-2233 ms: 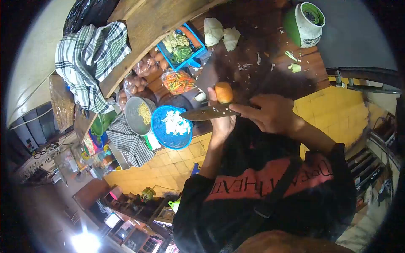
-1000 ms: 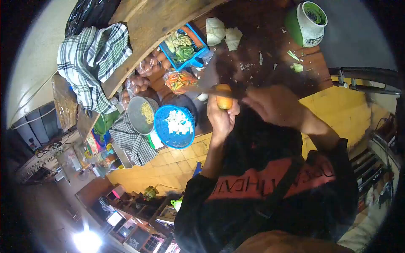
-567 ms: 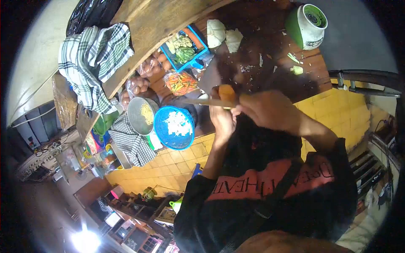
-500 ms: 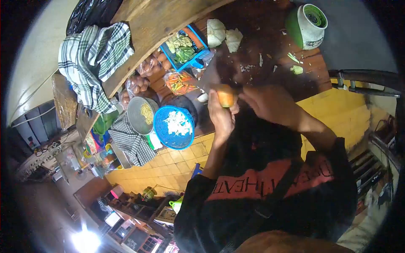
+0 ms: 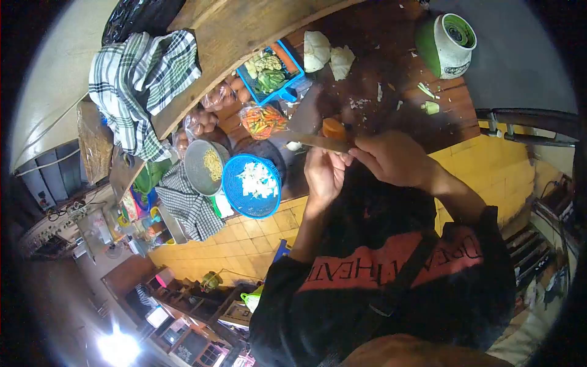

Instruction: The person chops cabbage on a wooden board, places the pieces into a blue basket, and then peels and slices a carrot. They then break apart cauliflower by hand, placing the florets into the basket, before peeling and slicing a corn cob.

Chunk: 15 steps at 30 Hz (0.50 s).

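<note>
Above the dark wooden table (image 5: 367, 116), my left hand (image 5: 324, 174) is closed around the lower part of a thick orange piece of carrot (image 5: 334, 128). The knife blade crosses in front and partly hides that grip. My right hand (image 5: 391, 159) is wrapped round the handle of a knife (image 5: 318, 141), its broad blade pointing left across the carrot. Just left of the blade lies a clear bag of red and orange chillies (image 5: 263, 121). A small white piece (image 5: 294, 146) rests under the blade.
Left of my hands stand a blue colander (image 5: 235, 199) of white chopped pieces and a grey bowl (image 5: 194, 171). Further back are a blue basket (image 5: 284, 95) of vegetables, cabbage pieces (image 5: 317, 52), scattered scraps and a green-white appliance base (image 5: 452, 58). Checked cloths (image 5: 134, 85) hang at left.
The knife blade, hidden or blurred before, now lies across the front of the carrot. My right hand has moved slightly down and turned; my left hand stays nearly in place.
</note>
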### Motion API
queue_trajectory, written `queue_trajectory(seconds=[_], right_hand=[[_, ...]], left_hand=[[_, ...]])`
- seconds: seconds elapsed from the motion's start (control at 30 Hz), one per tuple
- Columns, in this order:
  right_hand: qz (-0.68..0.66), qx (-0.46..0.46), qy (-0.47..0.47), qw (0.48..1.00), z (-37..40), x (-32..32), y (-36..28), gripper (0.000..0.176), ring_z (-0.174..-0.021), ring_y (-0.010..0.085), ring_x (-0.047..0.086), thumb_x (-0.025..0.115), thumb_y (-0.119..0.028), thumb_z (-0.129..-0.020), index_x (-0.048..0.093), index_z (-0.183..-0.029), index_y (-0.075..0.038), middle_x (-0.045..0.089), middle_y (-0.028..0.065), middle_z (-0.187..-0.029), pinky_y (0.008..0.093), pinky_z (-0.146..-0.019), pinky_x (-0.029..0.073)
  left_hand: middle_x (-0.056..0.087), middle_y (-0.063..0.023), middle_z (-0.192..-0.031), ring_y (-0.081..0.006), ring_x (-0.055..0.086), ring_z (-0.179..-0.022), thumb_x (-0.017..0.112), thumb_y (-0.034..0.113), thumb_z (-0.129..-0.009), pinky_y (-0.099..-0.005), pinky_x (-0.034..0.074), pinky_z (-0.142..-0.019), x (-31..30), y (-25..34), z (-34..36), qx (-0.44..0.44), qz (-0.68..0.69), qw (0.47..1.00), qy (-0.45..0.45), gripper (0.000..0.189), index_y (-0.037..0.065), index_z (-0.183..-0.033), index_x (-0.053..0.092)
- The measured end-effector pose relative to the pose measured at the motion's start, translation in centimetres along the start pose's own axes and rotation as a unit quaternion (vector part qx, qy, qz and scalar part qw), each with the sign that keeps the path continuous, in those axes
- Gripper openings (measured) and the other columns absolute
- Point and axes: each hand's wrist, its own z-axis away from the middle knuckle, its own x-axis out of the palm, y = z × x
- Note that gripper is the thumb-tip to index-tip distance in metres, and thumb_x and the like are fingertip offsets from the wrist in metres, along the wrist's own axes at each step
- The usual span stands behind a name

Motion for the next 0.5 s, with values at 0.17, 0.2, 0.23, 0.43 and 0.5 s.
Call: queue_trajectory(seconds=[0.17,0.2,0.23,0.43,0.5], right_hand=[[0.045,0.015,-0.027,0.999,0.1,0.1,0.8,0.022,-0.061,0.0391,0.06,0.049,-0.029,-0.091,0.053,-0.086,-0.008,0.06,0.0188,-0.065,0.0502,-0.054,0.048],[0.052,0.028,0.039,0.998,-0.1,0.1,1.5,0.021,-0.061,0.0387,0.061,0.049,-0.028,-0.091,0.054,-0.088,-0.008,0.06,0.0185,-0.065,0.05,-0.053,0.048],[0.059,0.04,0.106,0.992,-0.3,0.0,2.0,0.02,-0.061,0.0382,0.061,0.049,-0.027,-0.091,0.055,-0.091,-0.008,0.06,0.0183,-0.066,0.0499,-0.053,0.048],[0.035,-0.009,0.025,0.999,0.3,-1.0,0.3,0.022,-0.058,0.0397,0.056,0.052,-0.024,-0.091,0.055,-0.079,-0.006,0.055,0.0191,-0.061,0.048,-0.051,0.042],[0.044,0.001,0.056,0.997,0.2,0.2,1.2,0.021,-0.058,0.0394,0.056,0.053,-0.024,-0.091,0.056,-0.08,-0.006,0.055,0.019,-0.061,0.0476,-0.051,0.042]], left_hand=[[0.057,-0.0088,-0.096,-0.0155,0.053,-0.076,0.037,0.025,-0.099,-0.0283,0.042,-0.064,-1.1,-0.4,-0.2,0.028,-0.021,0.998,-0.049,0.031,0.001,-0.114,0.048],[0.057,-0.0087,-0.099,-0.0163,0.054,-0.077,0.037,0.029,-0.099,-0.0283,0.042,-0.064,-0.9,-0.2,-0.1,0.023,-0.054,0.998,-0.031,0.034,0.001,-0.116,0.048],[0.057,-0.0087,-0.099,-0.0163,0.054,-0.077,0.037,0.029,-0.099,-0.0283,0.042,-0.064,-0.7,-0.1,0.1,0.023,-0.055,0.998,-0.033,0.034,0.001,-0.116,0.048],[0.057,-0.0082,-0.094,-0.0148,0.052,-0.076,0.038,0.027,-0.1,-0.0279,0.042,-0.065,-0.5,-0.3,-0.2,0.035,-0.059,0.998,-0.014,0.033,0.0,-0.114,0.049],[0.057,-0.008,-0.095,-0.0137,0.052,-0.076,0.038,0.029,-0.1,-0.0274,0.042,-0.065,-1.3,-0.8,-0.5,0.057,-0.056,0.994,-0.068,0.035,0.0,-0.117,0.049]])
